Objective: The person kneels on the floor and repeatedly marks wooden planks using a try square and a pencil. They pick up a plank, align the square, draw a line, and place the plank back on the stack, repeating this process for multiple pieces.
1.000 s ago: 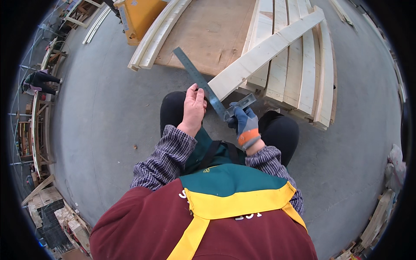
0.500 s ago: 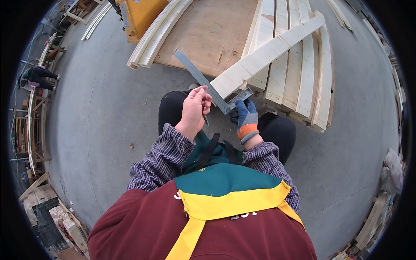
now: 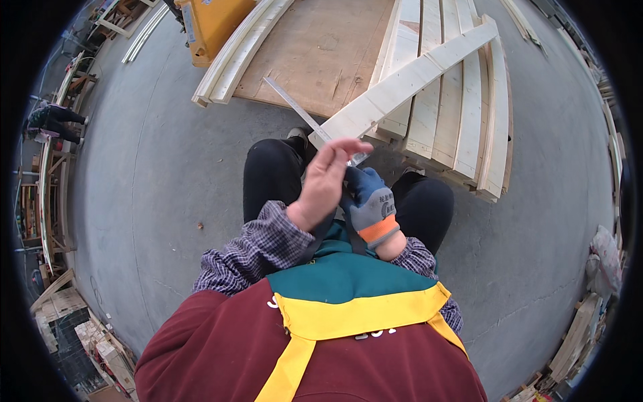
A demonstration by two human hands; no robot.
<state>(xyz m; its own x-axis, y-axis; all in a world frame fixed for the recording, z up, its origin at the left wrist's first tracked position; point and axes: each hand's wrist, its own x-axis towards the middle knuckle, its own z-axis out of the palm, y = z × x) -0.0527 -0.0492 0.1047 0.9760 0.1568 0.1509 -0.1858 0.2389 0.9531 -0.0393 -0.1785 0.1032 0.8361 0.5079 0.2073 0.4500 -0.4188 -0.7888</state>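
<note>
A metal try square (image 3: 295, 104) lies across the near end of a pale wooden board (image 3: 402, 84), its thin blade seen nearly edge-on. My bare left hand (image 3: 321, 181) is over the square's corner, its slightly blurred fingers reaching right and hiding part of the square. I cannot tell if those fingers grip anything. Close beside it, my right hand (image 3: 368, 201), in a blue and grey glove with an orange cuff, has its fingers curled just below the square's short arm. What they hold is hidden.
Under the slanted board lie several pale boards (image 3: 429, 124) side by side on a brown plywood sheet (image 3: 315, 50). More long strips (image 3: 244, 50) rest on its left edge, by a yellow machine (image 3: 218, 27). A person (image 3: 57, 124) stands far left beside wooden racks.
My left hand has moved right, over the square's corner. My gloved right hand has shifted left and closer to me. The square has tipped from showing its flat face to nearly edge-on.
</note>
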